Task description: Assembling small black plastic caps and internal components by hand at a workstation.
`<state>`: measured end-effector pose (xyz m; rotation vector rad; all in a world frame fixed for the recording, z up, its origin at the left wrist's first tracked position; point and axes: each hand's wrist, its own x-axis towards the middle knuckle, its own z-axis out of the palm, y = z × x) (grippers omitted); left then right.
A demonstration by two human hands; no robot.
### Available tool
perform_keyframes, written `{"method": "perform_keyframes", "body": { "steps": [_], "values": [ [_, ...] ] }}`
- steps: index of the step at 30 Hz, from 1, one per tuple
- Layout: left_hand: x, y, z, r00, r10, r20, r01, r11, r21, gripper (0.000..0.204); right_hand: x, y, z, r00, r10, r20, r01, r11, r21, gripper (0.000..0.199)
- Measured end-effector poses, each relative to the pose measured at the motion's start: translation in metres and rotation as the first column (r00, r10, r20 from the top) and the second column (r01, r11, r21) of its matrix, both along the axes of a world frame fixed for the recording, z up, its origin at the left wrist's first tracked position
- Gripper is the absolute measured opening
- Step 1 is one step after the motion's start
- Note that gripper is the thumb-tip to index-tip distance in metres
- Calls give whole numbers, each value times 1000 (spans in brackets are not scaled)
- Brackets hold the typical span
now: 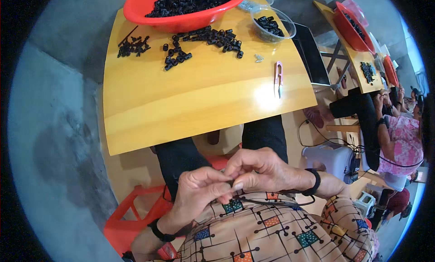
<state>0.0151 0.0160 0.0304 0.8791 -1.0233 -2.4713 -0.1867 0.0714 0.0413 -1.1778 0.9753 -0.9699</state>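
My left hand (pixel 199 189) and my right hand (pixel 259 170) meet in front of my body, above my lap. Thumbs and fingertips of both are pinched together at one spot. Something small and dark shows between them, but the fingers hide most of it, so its kind is unclear. On the table beyond lie loose black cylindrical pieces (pixel 221 38), and left of them a little heap of thin black parts (pixel 133 47). Thread snips with pink handles (pixel 277 74) rest at the right, near a few small silvery pieces (pixel 258 58).
A red basin (pixel 181 21) full of black parts stands at the table's (pixel 199 103) far edge. Beside it is a clear plastic bowl (pixel 290 26) with black pieces. A red stool (pixel 131 207) is at my left. Another person (pixel 401 139) sits at a second table on the right.
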Motion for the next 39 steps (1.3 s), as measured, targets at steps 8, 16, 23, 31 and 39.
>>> {"method": "perform_keyframes", "body": {
  "steps": [8, 16, 23, 31, 39],
  "values": [
    [-46, -58, 6, 1000, -11, 20, 16, 967, -256, 33, -53, -32, 7, 922, -344, -175, 348, 938, -11, 8],
    [-60, -151, -11, 925, 351, 148, -24, 441, -897, 25, -148, -111, 23, 697, -713, -83, 672, 689, -271, 16],
    [-100, -181, -21, 928, 331, 171, 173, 23, -985, 33, -158, -112, 4, 609, -757, -235, 679, 651, -339, 26],
    [-143, -197, -32, 936, 183, 300, 337, -225, -914, 53, -153, -71, -41, 419, -778, -468, 559, 628, -542, 9],
    [-131, -184, -22, 886, 97, 453, 463, -207, -862, 52, -168, -76, -47, 382, -729, -568, 456, 683, -570, 7]
  ]
}}
